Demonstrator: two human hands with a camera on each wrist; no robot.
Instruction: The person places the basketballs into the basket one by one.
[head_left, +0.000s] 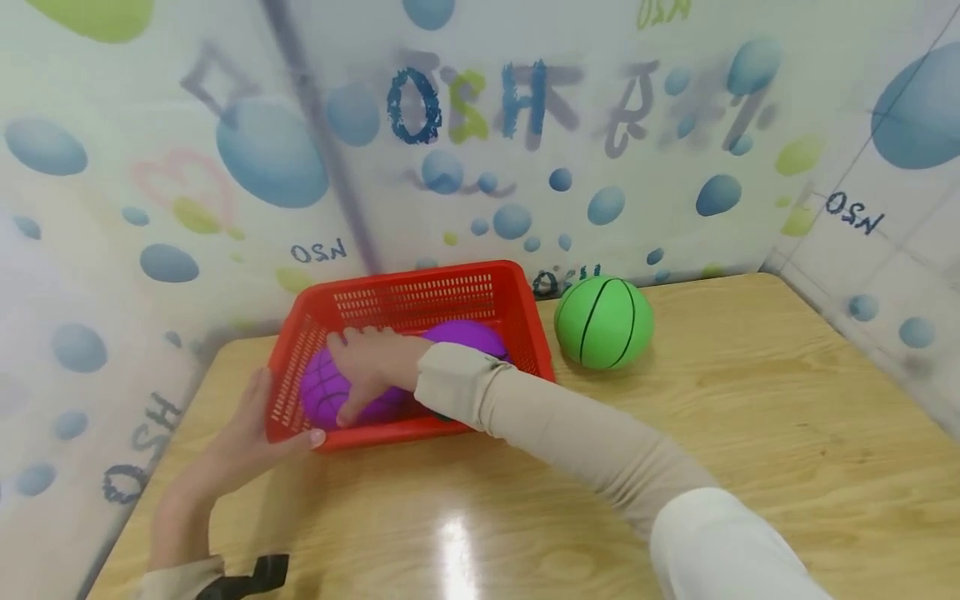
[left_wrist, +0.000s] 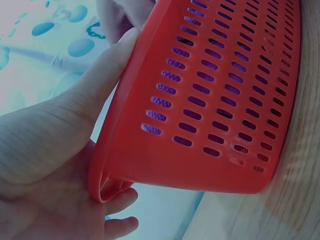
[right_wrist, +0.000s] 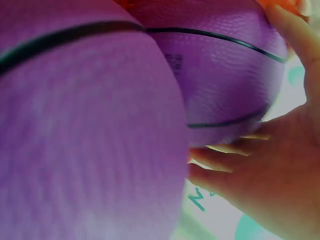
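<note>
A red slotted plastic basket point(head_left: 405, 432) stands on the table with two purple basketballs inside. My left hand point(head_left: 238, 446) grips its near left corner, thumb over the rim and fingers beneath it in the left wrist view. Reaching into the basket, my right hand point(head_left: 378, 362) holds the left purple basketball point(head_left: 321, 387) from above, its fingers and thumb spread round opposite sides. The other purple basketball point(head_left: 467, 333) lies to the right, partly hidden by my forearm; it fills the left of the right wrist view.
Right of the basket, a green basketball point(head_left: 604, 323) with black lines sits on the wooden table point(head_left: 750, 417) close to the back wall. Walls point(head_left: 480, 150) patterned with blue and green drops enclose the table at the back and on both sides.
</note>
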